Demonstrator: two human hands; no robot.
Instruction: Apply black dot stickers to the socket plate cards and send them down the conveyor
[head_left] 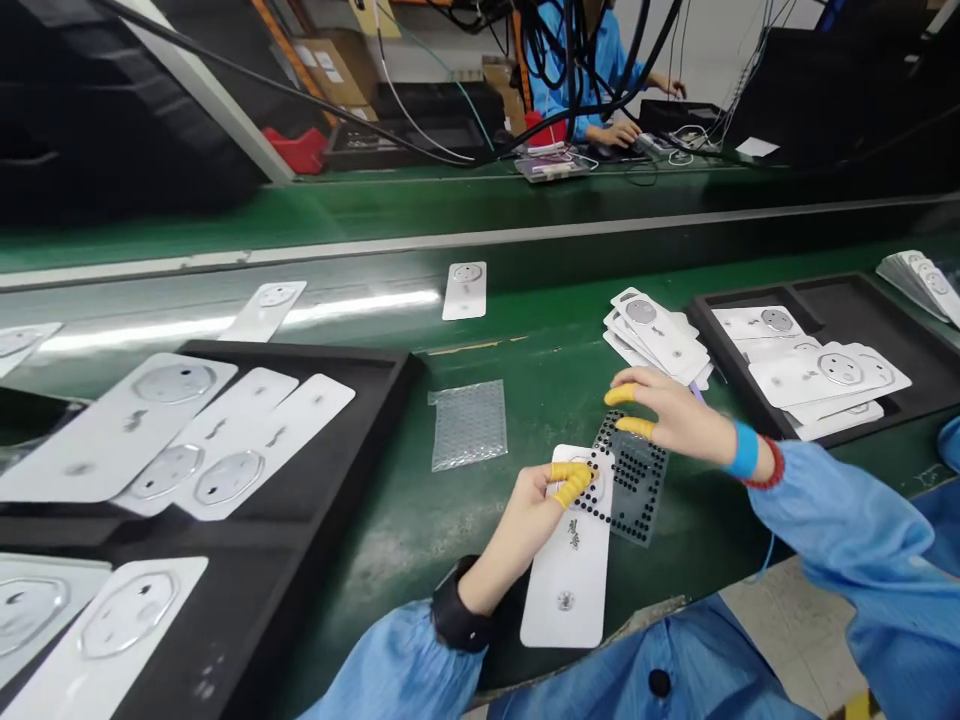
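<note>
Green worktop (390,520), near edge just in front of me; across its far side, a person in blue sleeves (551,50) sits among hanging cables.

Large black tray (375,460) off to my left, running out of view. Five white cards can be made out in it: three in the farther section, two in the nearer. Second black tray (870,300) toward the worktop's right end, with a heap of cards overlapped too much to count. Beyond its far right corner, one fanned stack (919,280); by its far left corner, one loose pile (652,340). Neither countable. Three single cards lie beyond the left tray and toward the middle, the middle one (465,290) well apart.

Directly before me, by the near edge: one white card (566,570), long axis running away from me, round outline at its far end. One clear dotted sheet (634,480) lies to its right, overlapping the card's far right part. One bubble pouch (470,425), farther off to the left.

Left hand (525,520) is nearer the card, reaching in from its left; yellow-covered thumb and finger close together over the round outline and dots. Cannot tell whether they grip anything. Right hand (679,415) is nearer the sheet, above its far end, thumb and finger spread, nothing visible between them.
</note>
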